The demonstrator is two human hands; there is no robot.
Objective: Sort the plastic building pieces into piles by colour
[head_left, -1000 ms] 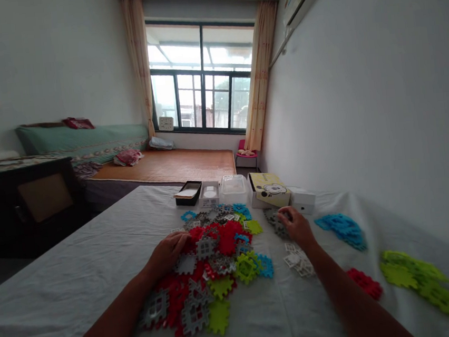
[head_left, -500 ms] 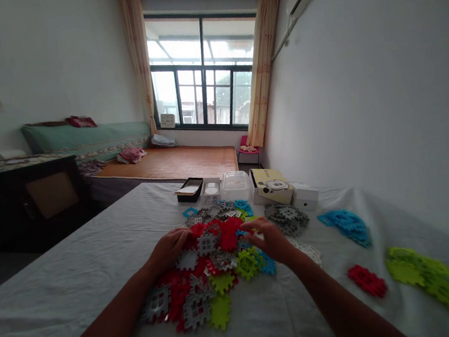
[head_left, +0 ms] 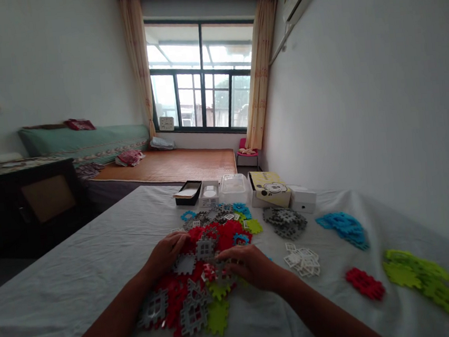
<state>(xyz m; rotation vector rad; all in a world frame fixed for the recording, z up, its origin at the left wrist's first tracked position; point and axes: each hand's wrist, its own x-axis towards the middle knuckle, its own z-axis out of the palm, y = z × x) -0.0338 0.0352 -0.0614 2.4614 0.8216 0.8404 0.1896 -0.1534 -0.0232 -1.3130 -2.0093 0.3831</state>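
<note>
A mixed heap of toothed plastic building pieces in red, grey, blue and lime lies on the white cloth. My left hand (head_left: 169,253) rests at the heap's left edge, fingers stretched toward the red pieces (head_left: 199,234) and a grey window piece (head_left: 206,248). Over the right side of the heap is my right hand (head_left: 249,264), its fingers extended above grey and red pieces. Its thumb seems apart from the fingers, and I make out nothing held. The palm covers some pieces beneath. Nearer me lie grey frame pieces (head_left: 193,315) and a lime piece (head_left: 217,316).
Sorted piles stand to the right: dark grey (head_left: 285,222), white (head_left: 303,260), blue (head_left: 344,230), red (head_left: 365,283) and lime (head_left: 424,281). Behind the heap are a black box (head_left: 188,193), a clear plastic container (head_left: 234,187) and a yellow box (head_left: 270,189).
My right hand has moved left and nearer me, from the heap's upper right to over its middle right. The white pile shows more fully. My left hand stays almost where it was.
</note>
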